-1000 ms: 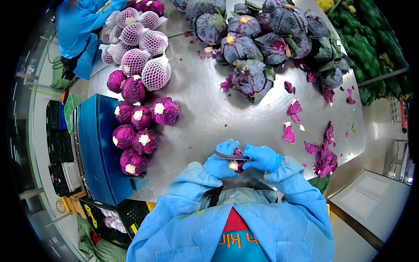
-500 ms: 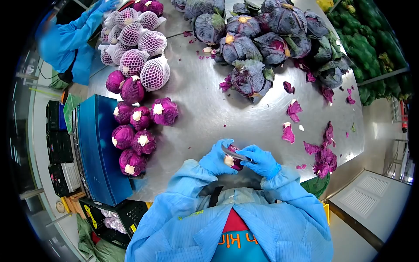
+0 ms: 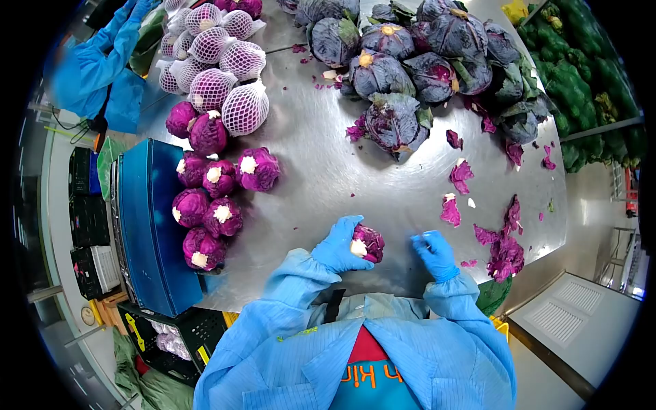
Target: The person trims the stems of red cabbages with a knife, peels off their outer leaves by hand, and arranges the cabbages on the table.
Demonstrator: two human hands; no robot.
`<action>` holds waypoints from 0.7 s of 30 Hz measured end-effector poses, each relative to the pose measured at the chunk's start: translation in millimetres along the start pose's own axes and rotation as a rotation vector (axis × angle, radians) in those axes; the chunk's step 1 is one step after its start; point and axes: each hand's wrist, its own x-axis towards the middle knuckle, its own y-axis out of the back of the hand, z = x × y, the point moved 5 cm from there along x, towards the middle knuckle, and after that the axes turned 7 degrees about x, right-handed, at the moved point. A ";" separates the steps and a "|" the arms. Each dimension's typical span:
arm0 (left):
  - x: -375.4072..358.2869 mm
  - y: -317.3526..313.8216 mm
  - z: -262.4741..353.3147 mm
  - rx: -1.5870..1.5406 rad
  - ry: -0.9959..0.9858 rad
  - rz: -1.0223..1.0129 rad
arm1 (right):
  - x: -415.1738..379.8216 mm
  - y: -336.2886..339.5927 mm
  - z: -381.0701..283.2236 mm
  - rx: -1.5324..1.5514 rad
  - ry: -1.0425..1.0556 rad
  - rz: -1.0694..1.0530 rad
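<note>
My left hand (image 3: 336,249), in a blue glove, is closed round the side of a trimmed red cabbage (image 3: 370,244). The cabbage is held near the table's front edge, its pale cut stem facing left. To the right of it and apart from it is my gloved right hand (image 3: 436,255), fingers curled. No blade shows there now, and whatever its fingers may hold is hidden. Peeled red cabbages (image 3: 222,213) with white cut stems stand in a group at left. Behind them lie cabbages in white mesh sleeves (image 3: 244,109).
Untrimmed dark cabbages (image 3: 383,75) are heaped at the far side of the steel table (image 3: 307,184). Loose purple leaves (image 3: 506,256) lie at right. A blue bin (image 3: 160,229) stands against the left edge, with a black crate (image 3: 171,345) below. Another person's blue sleeve (image 3: 96,68) is at upper left.
My right hand has moved right, away from the red cabbage. The knife seen at the cabbage earlier is no longer visible. My left hand keeps its hold, and more of the cabbage shows.
</note>
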 end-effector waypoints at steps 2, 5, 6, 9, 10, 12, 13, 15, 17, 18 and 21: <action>-0.2 -1.2 4.6 0.036 0.001 0.024 | -3.2 10.2 14.7 0.125 -0.026 0.158; -1.0 -1.5 9.1 0.064 0.036 0.028 | 3.7 -13.1 -43.7 0.294 0.127 0.054; 0.1 -1.4 10.2 0.096 0.038 0.032 | 5.8 -20.1 -65.6 0.238 0.132 -0.019; -0.1 -8.9 2.6 0.024 0.076 0.026 | 7.3 -43.3 -89.9 0.167 0.126 -0.122; -1.1 -10.6 -2.8 -0.030 0.098 0.024 | 4.0 -46.4 -87.4 0.181 0.144 -0.070; -2.0 -7.7 -1.5 0.046 0.062 0.049 | 1.2 -48.0 -88.2 0.208 0.174 0.006; -1.6 -5.9 3.5 0.080 0.043 0.058 | 0.5 -47.6 -92.1 0.222 0.184 0.034; 0.7 -3.9 10.2 0.168 0.021 0.041 | -2.0 -47.9 -86.1 0.294 0.153 0.066; 0.6 -3.5 11.0 0.211 0.012 0.034 | -2.5 -57.5 -67.3 0.421 0.073 0.068; 0.1 -2.8 10.3 0.210 0.011 0.034 | -2.5 -56.0 -71.7 0.404 0.115 0.021; 1.2 1.1 9.7 0.171 0.055 0.020 | -1.6 -41.3 -72.9 0.412 0.151 -0.041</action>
